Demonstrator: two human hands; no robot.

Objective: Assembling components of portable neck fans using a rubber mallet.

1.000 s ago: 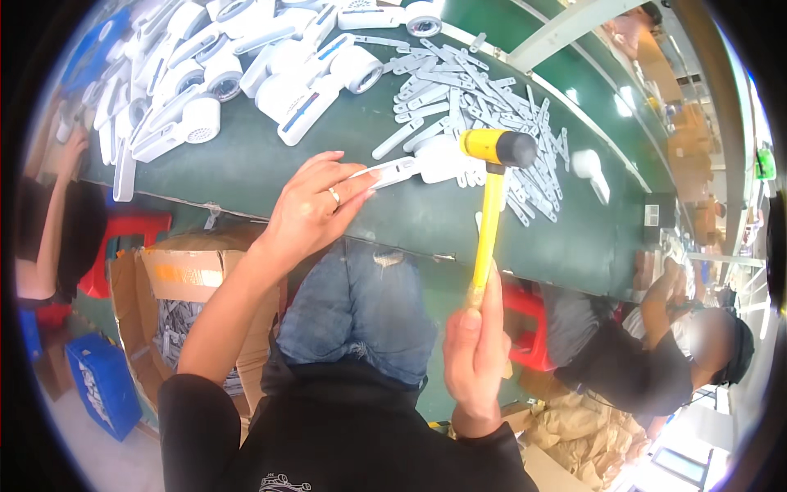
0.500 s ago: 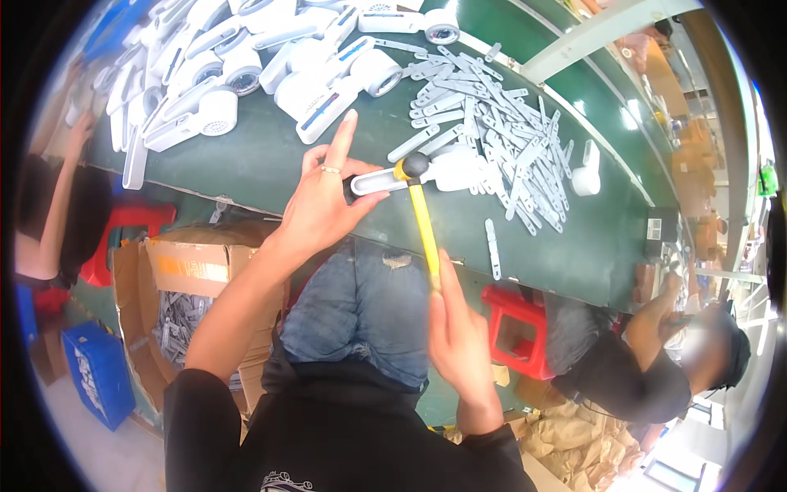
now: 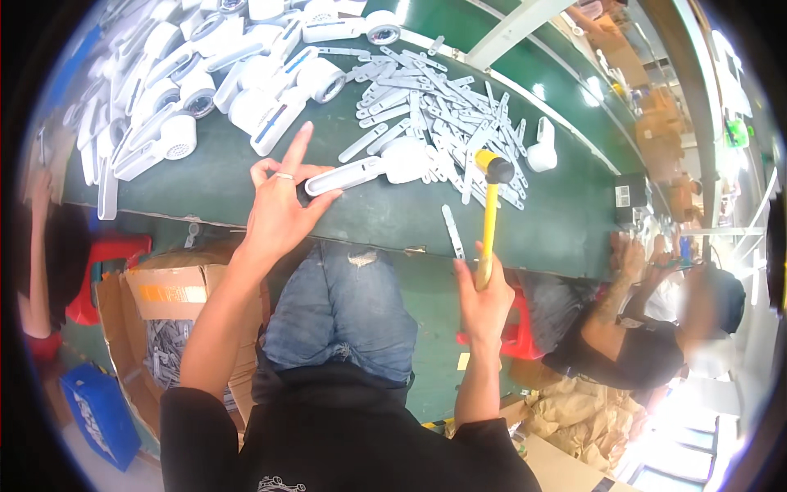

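My left hand rests on the green table and pins the dark end of a white handled device, with its index finger lifted. My right hand grips the yellow shaft of a small hammer. The hammer's black and yellow head is raised to the right of the device's round end. A heap of flat grey-white plastic strips lies just behind the device, and one loose strip sits at the table's near edge.
Several finished white devices are piled at the table's far left. An open cardboard box of parts stands by my left knee, next to a blue crate. Other people sit at the left and right.
The hammer swung down onto the device half a second ago and is now lifted back up to the right. My left hand stayed on the device's handle.
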